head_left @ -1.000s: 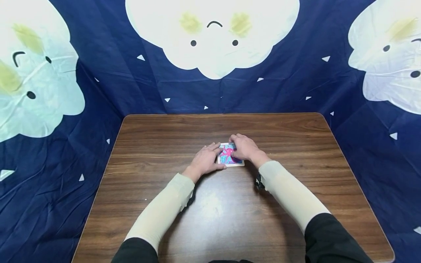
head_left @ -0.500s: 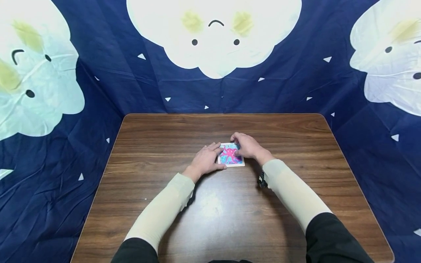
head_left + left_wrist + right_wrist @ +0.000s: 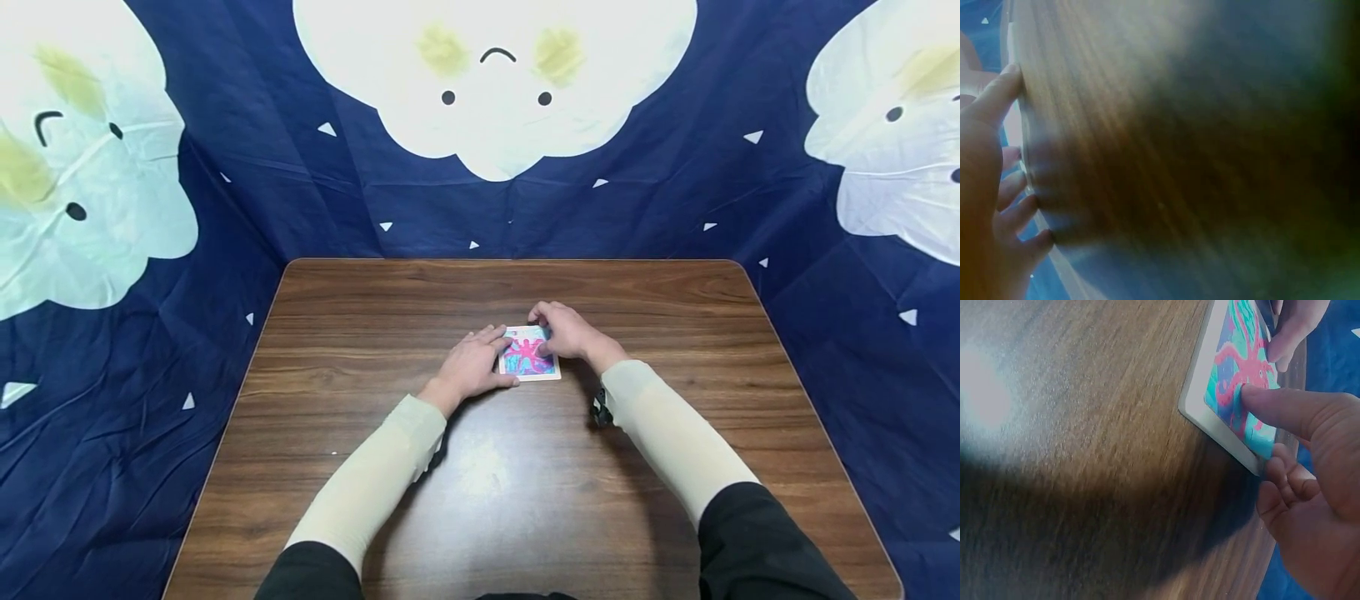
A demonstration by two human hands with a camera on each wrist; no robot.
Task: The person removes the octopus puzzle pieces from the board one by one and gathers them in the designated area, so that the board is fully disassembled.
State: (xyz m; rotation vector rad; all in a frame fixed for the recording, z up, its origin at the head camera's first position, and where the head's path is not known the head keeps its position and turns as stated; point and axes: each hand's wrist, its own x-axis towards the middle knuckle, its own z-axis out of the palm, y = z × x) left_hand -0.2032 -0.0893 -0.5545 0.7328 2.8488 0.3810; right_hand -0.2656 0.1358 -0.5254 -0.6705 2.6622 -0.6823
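Observation:
A small square picture board with a white border and a pink octopus on blue lies flat on the wooden table. My left hand rests along its left side, fingers stretched over the far left corner and thumb at the near edge. On the right, my right hand bends over the far right corner. In the right wrist view its thumb presses on the octopus picture, with the other fingers curled at the board's edge. The left wrist view shows the left hand's fingers spread, with the board mostly hidden.
The brown table has rounded far corners. Dark blue cloth with white clouds hangs behind it and at both sides. A light glare lies on the near tabletop.
My right hand has drawn back slightly to the right, and its thumb has slid the same way, so more of the octopus shows. The left hand holds its place.

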